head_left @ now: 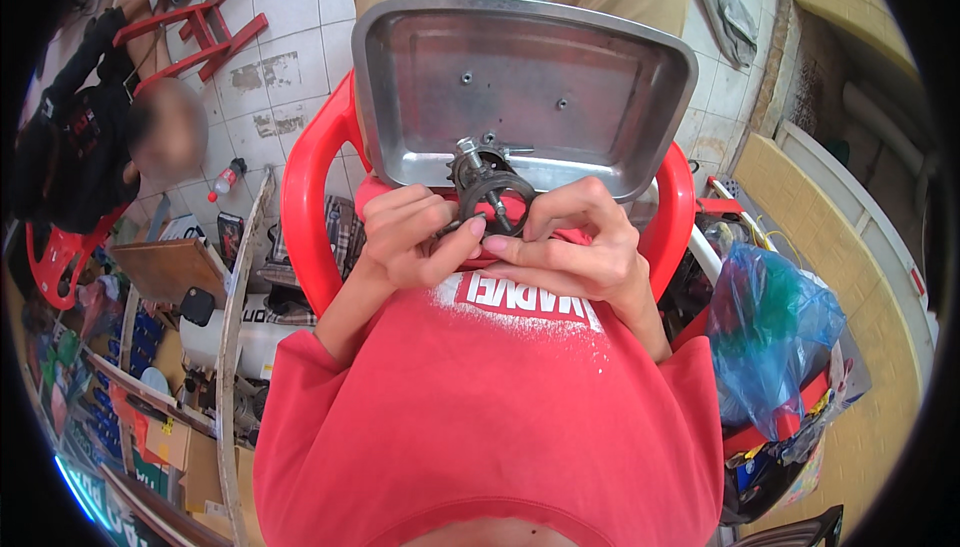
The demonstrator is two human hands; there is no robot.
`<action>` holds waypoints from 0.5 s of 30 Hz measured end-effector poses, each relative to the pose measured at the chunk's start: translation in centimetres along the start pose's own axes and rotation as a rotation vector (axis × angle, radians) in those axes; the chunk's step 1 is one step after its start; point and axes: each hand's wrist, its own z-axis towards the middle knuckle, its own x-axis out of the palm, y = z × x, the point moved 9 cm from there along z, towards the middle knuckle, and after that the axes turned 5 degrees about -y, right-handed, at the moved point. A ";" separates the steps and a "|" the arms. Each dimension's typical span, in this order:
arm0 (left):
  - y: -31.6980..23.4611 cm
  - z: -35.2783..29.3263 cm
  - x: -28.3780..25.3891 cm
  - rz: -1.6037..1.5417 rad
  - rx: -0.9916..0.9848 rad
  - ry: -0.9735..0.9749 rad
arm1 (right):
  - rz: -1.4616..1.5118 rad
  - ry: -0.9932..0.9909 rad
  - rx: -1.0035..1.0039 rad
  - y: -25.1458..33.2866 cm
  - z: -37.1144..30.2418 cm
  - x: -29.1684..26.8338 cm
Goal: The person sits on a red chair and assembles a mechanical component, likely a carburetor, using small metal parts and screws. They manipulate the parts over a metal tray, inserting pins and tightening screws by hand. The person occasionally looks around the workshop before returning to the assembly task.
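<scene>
A dark, greasy metal machine part (485, 179) with a round ring at its near end and a shiny shaft through it sits between my hands, at the near edge of the steel tray (610, 57). My left hand (415, 232) is closed, fingers curled, its thumb and fingertips pressed against the ring's left side. From the right, my right hand (585, 242) pinches at the ring's near edge, its thumb close to my left thumb. The fingers partly hide the part's near side. Small metal fittings (466, 77) lie apart on the tray floor.
The tray rests over my lap, and a red plastic chair (305, 207) surrounds me. At the left sits another person (85, 152), with a red stool (205, 32) and a bottle (228, 179) on the tiles. A blue plastic bag (770, 332) bulges at my right.
</scene>
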 end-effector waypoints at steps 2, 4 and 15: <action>-0.4 -0.2 -0.1 0.011 0.009 -0.021 | 0.031 -0.003 -0.003 -0.1 -0.1 0.1; -0.7 -0.3 -0.1 0.010 0.025 -0.032 | 0.052 0.027 -0.011 -0.2 -0.5 0.3; 0.0 -1.4 0.1 -0.042 0.059 -0.097 | 0.256 -0.112 0.096 -2.0 -1.7 -0.6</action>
